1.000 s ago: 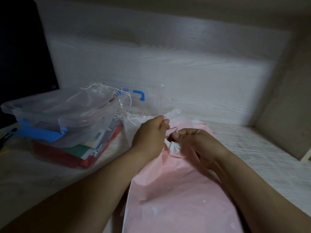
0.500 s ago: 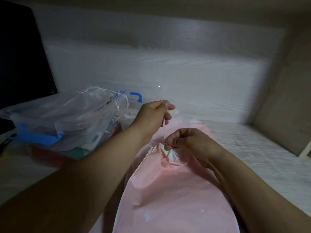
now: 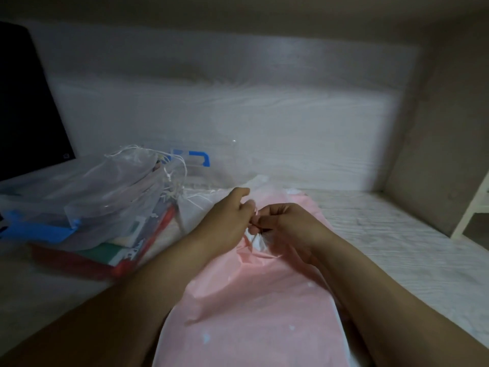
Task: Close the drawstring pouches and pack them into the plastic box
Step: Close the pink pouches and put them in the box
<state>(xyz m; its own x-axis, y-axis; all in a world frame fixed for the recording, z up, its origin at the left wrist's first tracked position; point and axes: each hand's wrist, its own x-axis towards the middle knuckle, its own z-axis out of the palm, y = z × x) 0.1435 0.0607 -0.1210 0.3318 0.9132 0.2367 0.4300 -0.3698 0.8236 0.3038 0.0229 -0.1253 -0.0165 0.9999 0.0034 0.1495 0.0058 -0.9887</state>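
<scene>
A pink drawstring pouch (image 3: 254, 308) lies flat on the white desk in front of me, its mouth gathered into a white bunch at the far end. My left hand (image 3: 227, 215) pinches the thin drawstring just above that mouth. My right hand (image 3: 288, 223) grips the bunched neck of the pouch, fingers curled. Both hands nearly touch. To the left stands the clear plastic box (image 3: 34, 197) with blue latches, with translucent drawstring pouches (image 3: 111, 189) heaped over it, their white strings hanging loose.
A dark monitor (image 3: 23, 107) stands at the far left. Red and green flat items (image 3: 105, 258) lie under the heaped pouches. A white wood-grain back panel (image 3: 264, 133) closes the rear, a side wall (image 3: 444, 144) the right. A white shelf frame (image 3: 473, 207) sits at right.
My left hand, raised with the string half a second ago, has come back down beside my right hand at the pouch's mouth. The mouth looks more tightly gathered.
</scene>
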